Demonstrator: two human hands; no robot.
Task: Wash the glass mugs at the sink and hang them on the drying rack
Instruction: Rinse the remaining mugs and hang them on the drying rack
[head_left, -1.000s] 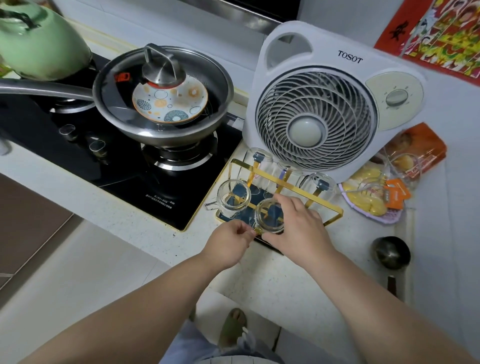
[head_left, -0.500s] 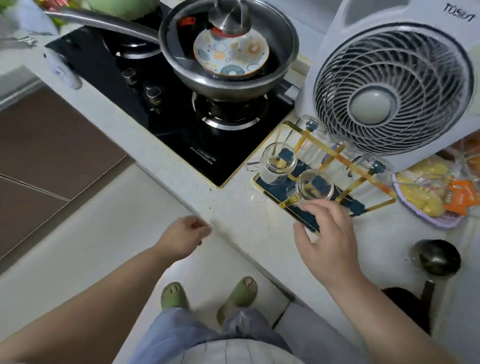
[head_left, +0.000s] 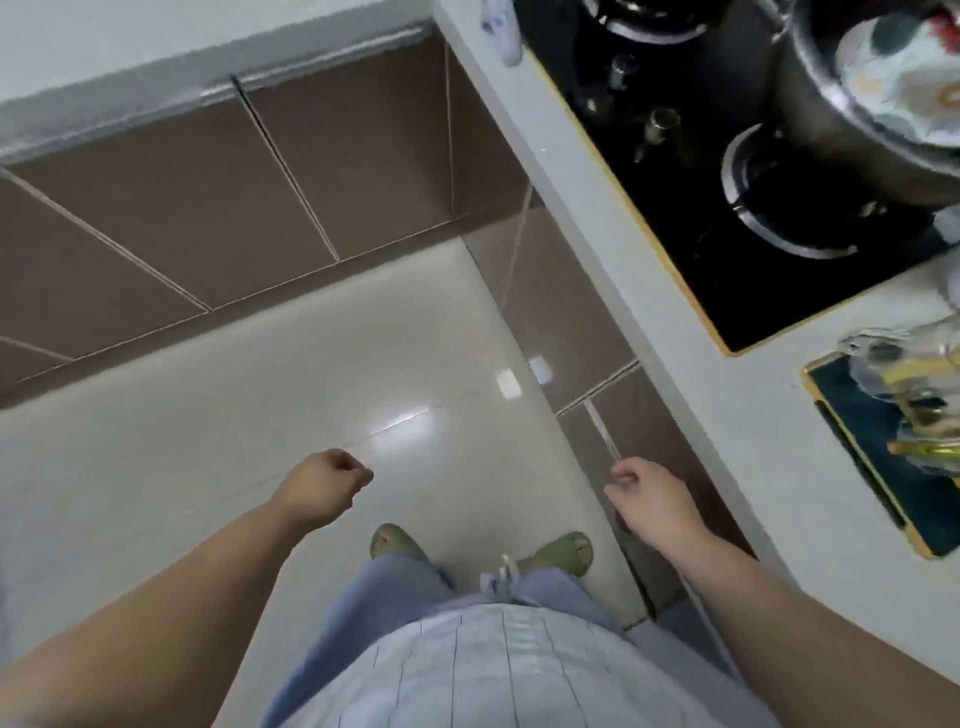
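The gold-framed drying rack (head_left: 852, 410) with its dark blue tray sits on the white counter at the right edge of the view. Blurred glass mugs (head_left: 904, 364) hang on it. My left hand (head_left: 324, 486) hovers over the floor with its fingers curled loosely, holding nothing. My right hand (head_left: 652, 499) hangs in front of the counter edge, fingers also curled and empty. Both hands are well clear of the rack. The sink is out of view.
A black gas hob (head_left: 727, 171) fills the upper right, with a steel pan (head_left: 852, 119) holding a patterned plate. The white counter edge (head_left: 613, 249) runs diagonally. Brown cabinet doors (head_left: 208, 197) lie upper left. Glossy pale floor and my green slippers (head_left: 400, 543) are below.
My right hand let go of the mug on the rack and dropped below the counter edge. The left hand lowered too. The view swung left and down toward the floor.
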